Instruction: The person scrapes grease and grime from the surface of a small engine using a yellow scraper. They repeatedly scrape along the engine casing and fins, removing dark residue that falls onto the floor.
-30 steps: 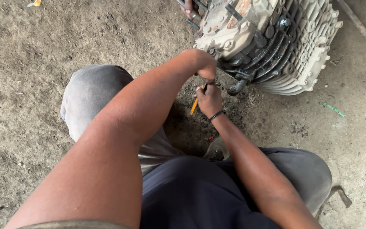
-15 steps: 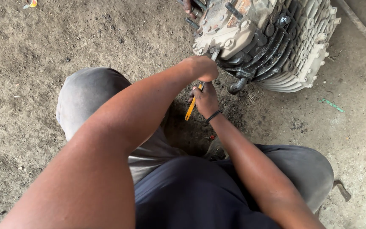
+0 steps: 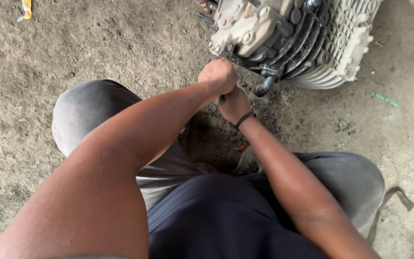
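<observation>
The left hand (image 3: 218, 76) is fisted, fingers clamped on a tool hidden in the grip, pressed at the lower edge of the finned engine (image 3: 293, 38) lying on the dirt floor (image 3: 73, 43). The right hand (image 3: 234, 104) sits just below, touching it, fingers curled on the same shaft as far as shows. This looks like working a fastener on the engine's underside; the next move calls for a steady two-handed turn without slipping off

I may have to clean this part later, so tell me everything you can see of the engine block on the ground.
The engine block lies tilted on the dirty concrete floor at the top of the view, partly cut off by the frame. It looks like cast metal: a pale, grimy casing with bolts on the near side, dark curved cooling fins in the middle, a lighter ribbed cover on the right. A short dark pipe stub points down. The left hand is fisted against its lower corner; the right hand sits just below.
</observation>
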